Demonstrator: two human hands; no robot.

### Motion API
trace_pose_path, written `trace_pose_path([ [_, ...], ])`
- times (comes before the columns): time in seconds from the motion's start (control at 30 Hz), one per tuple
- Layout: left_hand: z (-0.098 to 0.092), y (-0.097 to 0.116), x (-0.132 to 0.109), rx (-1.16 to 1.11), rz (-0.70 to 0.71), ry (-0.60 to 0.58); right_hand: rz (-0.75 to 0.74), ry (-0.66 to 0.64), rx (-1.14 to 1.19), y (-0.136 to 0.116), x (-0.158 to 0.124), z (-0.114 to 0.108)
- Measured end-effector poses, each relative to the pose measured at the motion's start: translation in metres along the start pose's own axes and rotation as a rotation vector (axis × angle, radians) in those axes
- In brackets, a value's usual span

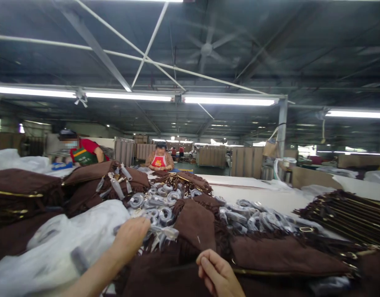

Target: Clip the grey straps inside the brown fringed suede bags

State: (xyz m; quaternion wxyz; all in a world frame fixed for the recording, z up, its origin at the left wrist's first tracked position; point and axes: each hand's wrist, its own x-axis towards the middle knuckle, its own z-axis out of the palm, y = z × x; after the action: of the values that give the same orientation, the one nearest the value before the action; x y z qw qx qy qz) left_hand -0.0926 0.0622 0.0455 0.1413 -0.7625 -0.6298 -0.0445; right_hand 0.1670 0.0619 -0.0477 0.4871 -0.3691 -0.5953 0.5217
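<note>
My left hand [132, 236] reaches over the front of the pile, its fingers curled down at the edge of some plastic-wrapped grey straps [165, 215]. What its fingertips grip, if anything, is hidden. Lower and to the right, my right hand [219, 273] is closed in a pinch above brown fabric. A thin pale sliver shows just above its fingertips, too small to name. Between and beyond the hands lies a brown fringed fabric piece [194, 225], folded over the pile. Another brown piece with a gold-coloured edge [289, 255] lies to the right.
White plastic wrapping [93, 231] bulges under my left forearm. Brown pieces with gold edging [347, 214] are stacked at right, others [25, 181] at left. More wrapped straps [254, 216] lie right of centre on a white table [239, 183]. Two co-workers [160, 161] [84, 152] are across it.
</note>
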Motion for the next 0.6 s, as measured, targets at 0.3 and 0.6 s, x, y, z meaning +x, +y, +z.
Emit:
trace_pose_path([
  [0.3, 0.020, 0.044, -0.063, -0.148, 0.037, -0.212, 0.150, -0.133, -0.190, 0.007, -0.023, 0.008],
  [0.6, 0.025, 0.137, -0.096, -0.328, 0.120, -0.538, 0.295, -0.125, -0.220, 0.005, -0.035, 0.020],
])
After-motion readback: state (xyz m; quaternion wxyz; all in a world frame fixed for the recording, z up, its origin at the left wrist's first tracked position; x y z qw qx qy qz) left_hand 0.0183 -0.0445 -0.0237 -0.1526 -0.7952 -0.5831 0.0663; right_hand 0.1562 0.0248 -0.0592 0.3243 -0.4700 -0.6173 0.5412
